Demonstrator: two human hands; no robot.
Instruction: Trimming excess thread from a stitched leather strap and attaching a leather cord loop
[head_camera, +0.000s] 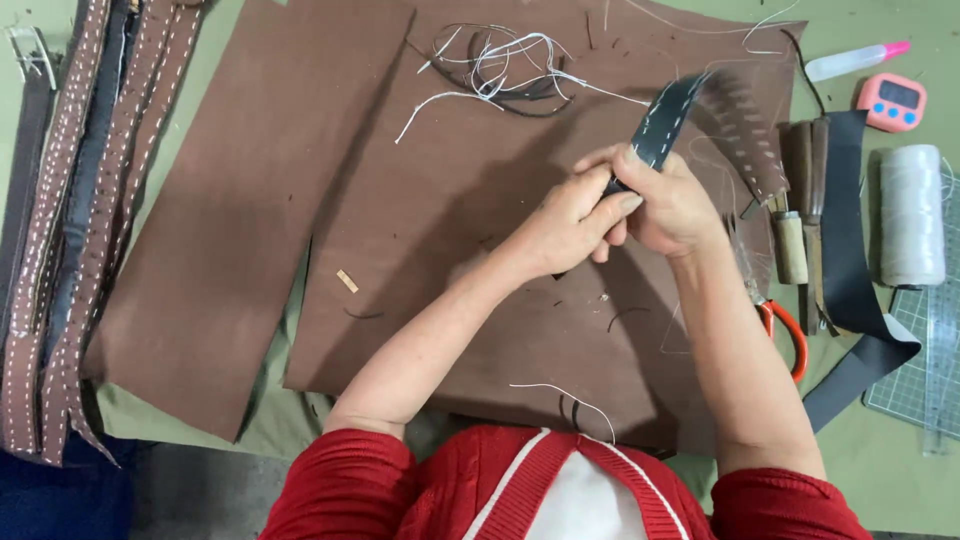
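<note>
Both hands meet just right of centre, above a large brown felt sheet spread on the green counter. The left hand is closed, its thumb and fingers pinching the lower end of a dark strap with white stitching along its edges. The right hand is wrapped shut around the same strap just beside the left, so the two hands touch. The strap rises from the grip toward 1 o'clock, and its far end is blurred.

At 12 o'clock from the hands lies a tangle of white and black thread. At 9 o'clock a second brown sheet overlaps the first, and at the far left edge a bundle of stitched brown straps runs up and down the counter.

At 3 o'clock lie wooden-handled tools, a plain dark strap and a spool of white thread. Orange-handled scissors lie at 4 o'clock, partly under the right forearm. At 2 o'clock sit a small pink timer, a rounded rectangle with a dark screen, and a slim clear bottle with a pink cap. A green cutting mat with a clear ruler lies at the right edge.
</note>
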